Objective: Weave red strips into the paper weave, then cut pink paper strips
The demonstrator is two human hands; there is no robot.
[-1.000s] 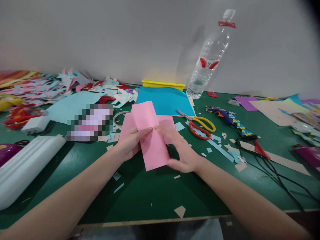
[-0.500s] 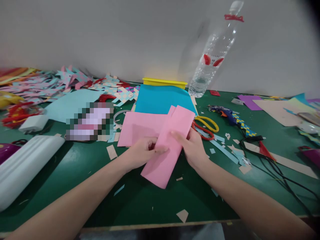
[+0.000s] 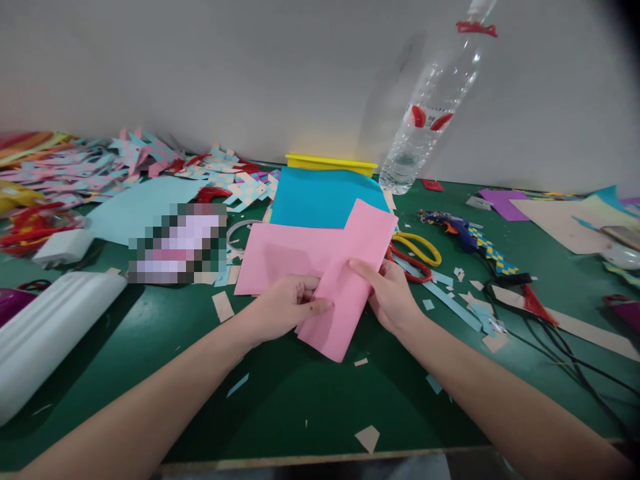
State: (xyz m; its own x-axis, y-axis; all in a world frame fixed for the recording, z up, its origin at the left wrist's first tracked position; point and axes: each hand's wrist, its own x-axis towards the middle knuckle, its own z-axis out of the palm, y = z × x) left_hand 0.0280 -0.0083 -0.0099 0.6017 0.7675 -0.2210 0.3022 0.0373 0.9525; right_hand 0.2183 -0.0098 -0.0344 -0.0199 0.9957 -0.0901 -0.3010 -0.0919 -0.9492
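A folded pink paper sheet is held tilted above the green table, one end pointing up and to the right. My left hand pinches its left edge with the thumb on top. My right hand grips its right edge, thumb lying across the paper. A second pink sheet lies flat on the table just behind it, partly covered. A blue sheet lies further back.
Scissors with yellow and red handles lie right of my right hand. A clear water bottle leans at the back. A hot glue gun and black cables occupy the right. Woven paper pieces are piled at the back left; a white cylinder lies left.
The pink sheet was turned from upright to slanting up-right, then drawn closer into both hands. My right hand moved from its lower edge to its right side.
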